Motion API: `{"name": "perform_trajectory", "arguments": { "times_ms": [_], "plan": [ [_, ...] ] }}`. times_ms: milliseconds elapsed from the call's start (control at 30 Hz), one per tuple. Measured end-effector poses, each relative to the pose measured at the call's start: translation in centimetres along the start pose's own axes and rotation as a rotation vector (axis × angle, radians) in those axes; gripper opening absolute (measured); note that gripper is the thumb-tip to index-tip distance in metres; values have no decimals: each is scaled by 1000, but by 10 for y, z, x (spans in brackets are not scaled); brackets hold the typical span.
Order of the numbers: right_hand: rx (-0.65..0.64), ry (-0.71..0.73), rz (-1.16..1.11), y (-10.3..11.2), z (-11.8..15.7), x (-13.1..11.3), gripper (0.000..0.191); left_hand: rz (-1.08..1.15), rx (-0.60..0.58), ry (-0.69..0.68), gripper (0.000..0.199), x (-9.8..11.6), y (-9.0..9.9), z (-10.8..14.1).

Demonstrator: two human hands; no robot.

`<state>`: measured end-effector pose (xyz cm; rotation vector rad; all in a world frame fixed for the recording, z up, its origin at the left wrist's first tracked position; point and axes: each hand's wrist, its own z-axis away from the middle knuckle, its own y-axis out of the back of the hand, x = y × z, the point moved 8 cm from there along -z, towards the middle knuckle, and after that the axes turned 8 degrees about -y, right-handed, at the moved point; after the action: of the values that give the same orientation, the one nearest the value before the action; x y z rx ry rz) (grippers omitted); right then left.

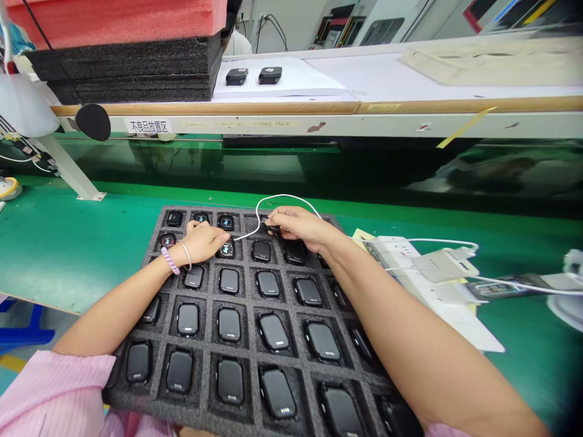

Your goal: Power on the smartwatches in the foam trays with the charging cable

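A grey foam tray of square compartments holds several dark watch-like devices, most with blank screens. A few near the far left are lit, one beside my left fingertips. My left hand reaches over the second row with its fingers bent together; whatever lies under them is hidden. My right hand pinches a small dark object at the tray's far edge, its shape mostly covered by the fingers. A white cable loops between the two hands.
A power strip with a white adapter and cables lies to the right. Above the back, a shelf bears stacked foam and two dark devices. A lamp-like stand is at left.
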<state>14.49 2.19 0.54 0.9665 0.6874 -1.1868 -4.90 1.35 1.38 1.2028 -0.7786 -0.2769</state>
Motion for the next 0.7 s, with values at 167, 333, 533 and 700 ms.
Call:
{"name": "perform_trajectory", "arguments": {
  "times_ms": [167,333,533,700],
  "plan": [
    [-21,18,-6,0,-2,1,16,-9,1,-12,40,0,0,0],
    [-30,28,-38,2,-4,2,16,-10,12,-16,40,0,0,-1],
    [-128,84,-135,4,-1,-5,18,-1,9,-2,39,-1,-2,-1],
    [-144,65,-167,6,-1,-5,18,10,28,-7,40,-1,-2,-1]
  ]
}}
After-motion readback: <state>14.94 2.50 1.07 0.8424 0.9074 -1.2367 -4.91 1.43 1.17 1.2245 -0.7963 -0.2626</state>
